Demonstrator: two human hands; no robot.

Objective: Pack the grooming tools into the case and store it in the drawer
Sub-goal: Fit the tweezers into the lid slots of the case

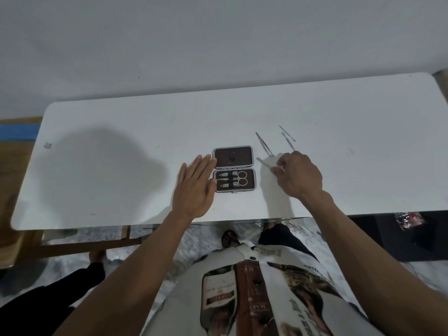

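A small brown case (233,168) lies open on the white table (121,166). Its near half holds scissors and nail clippers (232,181); its far half is bare. My left hand (196,185) rests flat with fingers apart against the case's left edge. To the right of the case, my right hand (297,174) pinches the end of a flat metal file (263,163) on the table. Tweezers (264,144) lie just beyond it. Two thin metal tools (287,135) lie further right, one partly under my knuckles.
The table's near edge (218,220) runs just below my wrists. A wooden frame (72,243) stands under the left side. A dark cabinet (400,236) sits low at the right. A plain wall (218,44) backs the table.
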